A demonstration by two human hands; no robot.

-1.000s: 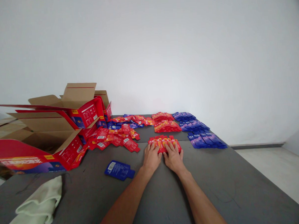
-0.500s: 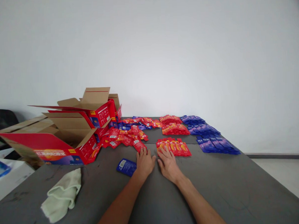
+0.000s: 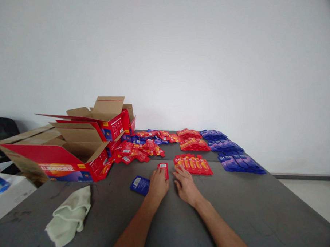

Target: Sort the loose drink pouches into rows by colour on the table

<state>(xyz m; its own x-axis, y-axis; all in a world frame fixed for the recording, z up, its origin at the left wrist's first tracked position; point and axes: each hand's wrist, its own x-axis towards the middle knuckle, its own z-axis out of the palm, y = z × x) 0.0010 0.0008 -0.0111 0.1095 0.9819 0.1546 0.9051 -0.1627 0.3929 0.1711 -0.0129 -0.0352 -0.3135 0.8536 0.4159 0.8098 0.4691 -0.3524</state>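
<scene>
A pale wall [image 3: 162,65] stands behind the grey table [image 3: 239,207], whitish floor [image 3: 316,197] at right.

There are two hands [image 3: 158,183], one bench [image 3: 253,203] and one pale green cloth [image 3: 72,215]. Red packet groups [image 3: 193,165] number three, blue packet groups [image 3: 240,162] three too — plus one separate blue pouch [image 3: 139,185] and one separate red pouch [image 3: 163,166]. Open boxes [image 3: 60,170]: at least three — the jumbled heap [image 3: 139,151] defies counting.

Your red packets [image 3: 195,165] have yellow-orange blobs and white lettering, your blue packets [image 3: 240,162] fade purplish, cloth [image 3: 67,217]'s plain pale green, table [image 3: 256,207]'s just dark grey tbh.
</scene>
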